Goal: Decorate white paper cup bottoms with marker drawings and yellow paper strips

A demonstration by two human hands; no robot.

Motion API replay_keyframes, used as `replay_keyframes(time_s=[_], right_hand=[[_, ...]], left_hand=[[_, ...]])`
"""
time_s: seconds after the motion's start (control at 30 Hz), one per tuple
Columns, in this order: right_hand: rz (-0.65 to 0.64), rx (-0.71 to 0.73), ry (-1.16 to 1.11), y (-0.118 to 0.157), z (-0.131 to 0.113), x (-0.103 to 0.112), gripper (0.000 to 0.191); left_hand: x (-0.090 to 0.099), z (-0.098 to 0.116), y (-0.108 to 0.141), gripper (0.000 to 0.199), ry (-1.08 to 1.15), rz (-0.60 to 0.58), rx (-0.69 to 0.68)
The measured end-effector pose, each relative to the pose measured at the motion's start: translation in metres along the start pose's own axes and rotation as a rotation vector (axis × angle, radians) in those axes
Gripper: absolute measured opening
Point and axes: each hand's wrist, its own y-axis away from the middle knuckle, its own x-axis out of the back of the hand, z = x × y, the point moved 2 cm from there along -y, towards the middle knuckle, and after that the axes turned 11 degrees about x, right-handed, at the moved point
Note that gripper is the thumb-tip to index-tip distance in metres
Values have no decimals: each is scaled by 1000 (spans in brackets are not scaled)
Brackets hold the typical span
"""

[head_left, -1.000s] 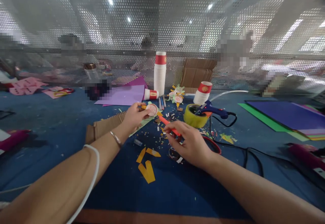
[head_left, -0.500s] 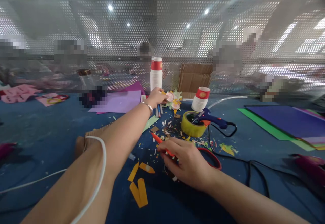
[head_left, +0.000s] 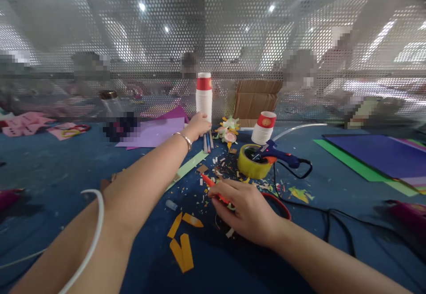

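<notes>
My left hand (head_left: 199, 125) reaches far forward, its fingers curled in front of the tall stack of paper cups (head_left: 204, 101). Just under its fingertips lie several markers (head_left: 208, 143); whether it grips anything is hidden. Paper flowers (head_left: 229, 129) with yellow and white petals are just right of that hand. My right hand (head_left: 244, 209) rests low over the table, closed round an orange marker (head_left: 208, 180) that points up and left. Beneath this hand, the red handle of scissors (head_left: 282, 207) sticks out. Yellow paper strips (head_left: 183, 252) and a pale blue cap (head_left: 171, 204) lie to its left.
A blue glue gun (head_left: 279, 155) rests on a yellow tape roll (head_left: 254, 169), its black cable trailing right. Short cup stack (head_left: 262, 132) and cardboard (head_left: 256, 101) stand behind. Coloured sheets (head_left: 372, 152) lie right, purple paper (head_left: 156, 132) left. Paper scraps cover the middle. A perforated screen (head_left: 166, 54) rises behind.
My left hand has moved left, away from the paper flowers, to the cup stack and markers. More of the green strip shows. My right hand keeps the orange marker in nearly the same place.
</notes>
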Motion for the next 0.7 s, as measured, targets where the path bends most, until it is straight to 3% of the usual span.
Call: replay_keyframes(time_s=[0.13,0.33,0.53,0.7], right_hand=[[-34,10,41,1,-2,-2,17],[-100,17,97,2,-1,-4,17],[-214,17,203,3,-3,-6,22],[-283,48,242,2,-6,-9,22]], left_hand=[[27,-8,39,25,-175,-12,-86],[55,-18,100,17,-253,-63,-275],[73,-32,133,10,-265,-13,-327],[77,-34,153,9,-286,-42,-378]])
